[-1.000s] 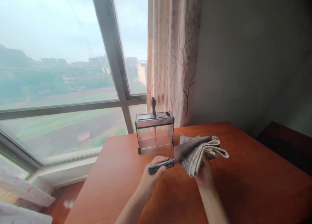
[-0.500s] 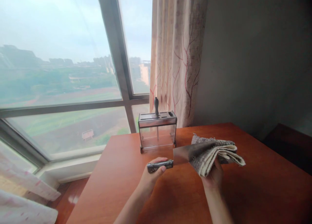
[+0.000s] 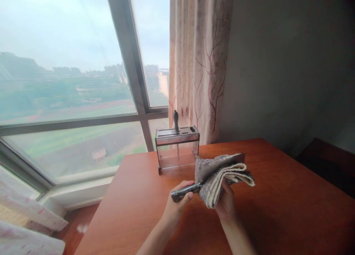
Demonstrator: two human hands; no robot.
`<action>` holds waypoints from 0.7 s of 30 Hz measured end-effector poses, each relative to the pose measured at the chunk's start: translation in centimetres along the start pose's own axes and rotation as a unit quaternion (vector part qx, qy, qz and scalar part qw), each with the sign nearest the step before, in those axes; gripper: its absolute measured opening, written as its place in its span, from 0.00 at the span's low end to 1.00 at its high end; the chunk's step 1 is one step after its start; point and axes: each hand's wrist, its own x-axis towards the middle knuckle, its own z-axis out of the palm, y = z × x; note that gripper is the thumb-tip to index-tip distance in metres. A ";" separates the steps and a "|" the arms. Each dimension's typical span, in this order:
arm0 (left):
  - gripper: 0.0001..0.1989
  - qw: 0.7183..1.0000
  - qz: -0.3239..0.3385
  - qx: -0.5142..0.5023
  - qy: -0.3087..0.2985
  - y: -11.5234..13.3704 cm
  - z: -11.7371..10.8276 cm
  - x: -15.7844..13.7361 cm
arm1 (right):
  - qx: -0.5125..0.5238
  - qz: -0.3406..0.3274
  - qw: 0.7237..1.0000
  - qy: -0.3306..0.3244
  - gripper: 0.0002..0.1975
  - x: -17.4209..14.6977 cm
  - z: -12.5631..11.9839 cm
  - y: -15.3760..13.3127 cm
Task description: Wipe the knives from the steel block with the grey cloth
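Note:
My left hand [image 3: 179, 203] is closed round the dark handle of a broad-bladed kitchen knife [image 3: 185, 191]. The blade points right and slightly up, lying in a folded grey-and-cream cloth [image 3: 213, 194]. From below, my right hand [image 3: 226, 203] grips this cloth; its fingers are partly hidden behind the folds. Cloth covers part of the blade, and the blade's far end shows beyond the upper folds. Behind my hands, a clear knife block [image 3: 177, 138] with a metal-edged slotted top stands on the table. One tool with a dark handle [image 3: 175, 121] sits upright in it.
The reddish-brown wooden table [image 3: 138, 207] reaches to the window side. Behind it hang a patterned curtain [image 3: 199, 62] and a grey wall [image 3: 277, 70]. A large window [image 3: 66, 120] fills the left, with another curtain [image 3: 27, 229] low beside it.
The right hand has moved left with the cloth, along the blade up to the knife handle. The left hand has shifted slightly, and the blade now tilts more upward.

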 end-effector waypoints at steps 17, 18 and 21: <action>0.15 0.995 0.057 0.065 -0.047 1.1 -1.6 1.1 | 0.016 0.029 0.999 -0.017 0.17 -0.4 1.7 0.8; 0.14 0.995 0.059 0.062 -0.053 1.3 -1.8 1.1 | 0.029 0.023 0.999 -0.001 0.17 -0.1 1.5 0.4; 0.13 0.997 0.051 0.038 -0.053 1.8 -2.6 1.3 | 0.060 -0.004 0.998 0.033 0.15 0.5 0.8 -1.1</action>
